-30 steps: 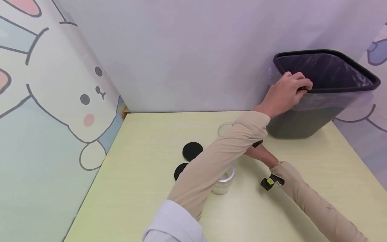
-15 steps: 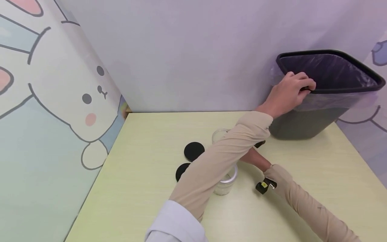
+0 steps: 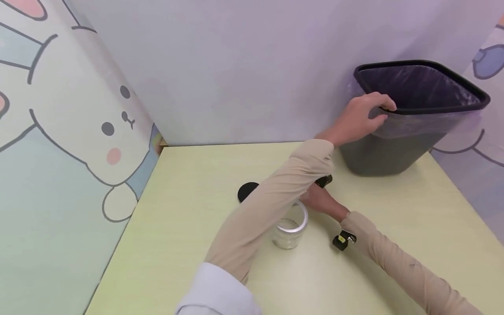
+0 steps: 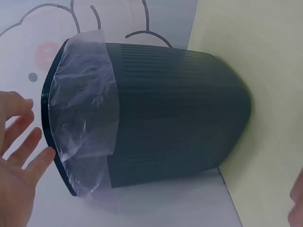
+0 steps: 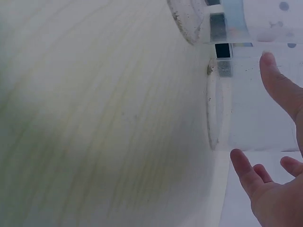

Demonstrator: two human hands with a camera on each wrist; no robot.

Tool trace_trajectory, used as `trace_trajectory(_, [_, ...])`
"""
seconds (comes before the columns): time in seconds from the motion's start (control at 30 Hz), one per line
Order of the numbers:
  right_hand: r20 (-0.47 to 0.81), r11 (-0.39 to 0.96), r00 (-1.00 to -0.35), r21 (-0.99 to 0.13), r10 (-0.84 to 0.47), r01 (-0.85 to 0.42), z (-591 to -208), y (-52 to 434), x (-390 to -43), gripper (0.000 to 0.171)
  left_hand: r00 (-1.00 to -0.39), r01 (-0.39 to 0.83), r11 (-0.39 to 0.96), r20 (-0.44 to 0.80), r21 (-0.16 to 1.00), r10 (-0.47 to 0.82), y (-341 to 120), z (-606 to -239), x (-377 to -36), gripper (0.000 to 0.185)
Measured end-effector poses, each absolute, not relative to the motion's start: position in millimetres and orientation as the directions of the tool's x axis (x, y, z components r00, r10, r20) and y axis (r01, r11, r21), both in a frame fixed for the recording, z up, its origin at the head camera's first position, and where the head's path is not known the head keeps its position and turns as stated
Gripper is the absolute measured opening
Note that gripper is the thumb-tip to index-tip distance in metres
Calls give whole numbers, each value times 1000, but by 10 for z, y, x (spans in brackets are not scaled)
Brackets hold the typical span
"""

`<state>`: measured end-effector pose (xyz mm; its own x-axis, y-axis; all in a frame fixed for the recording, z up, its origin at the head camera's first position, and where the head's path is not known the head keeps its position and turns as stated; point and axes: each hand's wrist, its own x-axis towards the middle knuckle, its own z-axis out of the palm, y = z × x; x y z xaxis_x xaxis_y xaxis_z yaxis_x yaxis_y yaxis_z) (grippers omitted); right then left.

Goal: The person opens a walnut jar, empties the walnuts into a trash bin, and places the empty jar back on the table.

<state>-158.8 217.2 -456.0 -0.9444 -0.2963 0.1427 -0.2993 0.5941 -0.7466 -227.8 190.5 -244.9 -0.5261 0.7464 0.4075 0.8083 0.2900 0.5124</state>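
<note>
The left hand [image 3: 360, 118] is held at the rim of the black bin [image 3: 397, 148], which is stood at the back right of the worktop [image 3: 189, 227]; its fingers are spread apart and nothing is gripped. The right hand [image 5: 272, 189] is opened wide just beside a clear jar [image 5: 236, 111], which is set mid-worktop, without touching it.
</note>
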Motion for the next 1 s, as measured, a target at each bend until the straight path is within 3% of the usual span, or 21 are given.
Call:
trace_trajectory(0.13, [126, 523, -950, -810, -287, -266, -4502, 2262, -1595, 70, -534, 805, 291, 416, 517, 736, 1712, -2377, -2289, 26])
trace_trajectory(0.3, [175, 486, -931, -813, -319, -320, -4385, 2458, -1600, 74, -609, 760, 361, 399, 541, 685, 1425, -2343, -2323, 31])
trace_trajectory(0.53, [221, 568, -923, -735, -315, -370, -4247, 2758, -1562, 65, -645, 758, 402, 497, 514, 580, 991, -2503, -2390, 30])
trace_trajectory(0.8, [263, 638, -922, -666, -285, -387, -4069, 3082, -1392, 57, -702, 712, 479, 527, 513, 480, 563, -2658, -2271, 31])
trace_trajectory(1.0, [278, 691, -931, -624, -238, -363, -3910, 3253, -1230, 56, -701, 703, 540, 579, 463, 416, 288, -2850, -2170, 31])
